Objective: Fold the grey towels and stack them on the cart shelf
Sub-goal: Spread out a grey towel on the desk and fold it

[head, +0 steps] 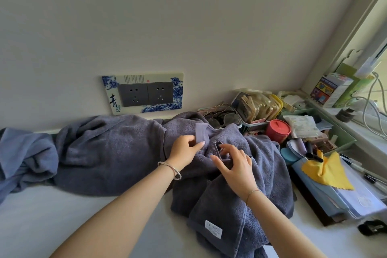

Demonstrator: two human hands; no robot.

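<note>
A crumpled grey towel (226, 195) lies in a heap at the middle of the white surface, a white label showing near its front edge. A second grey towel (104, 153) is bunched behind it to the left, against the wall. My left hand (184, 148) pinches a raised corner of the front towel between thumb and fingers. My right hand (234, 165) hovers just right of it, fingers spread and lightly curled over another folded edge of the same towel; whether it grips the cloth is unclear. No cart shelf is in view.
A blue cloth (23, 157) lies bunched at the far left. Right of the towels stand a basket of glasses (222, 117), a red tin (278, 130), a yellow cloth (326, 172) on blue folders, and pens. A double socket (144, 93) is on the wall.
</note>
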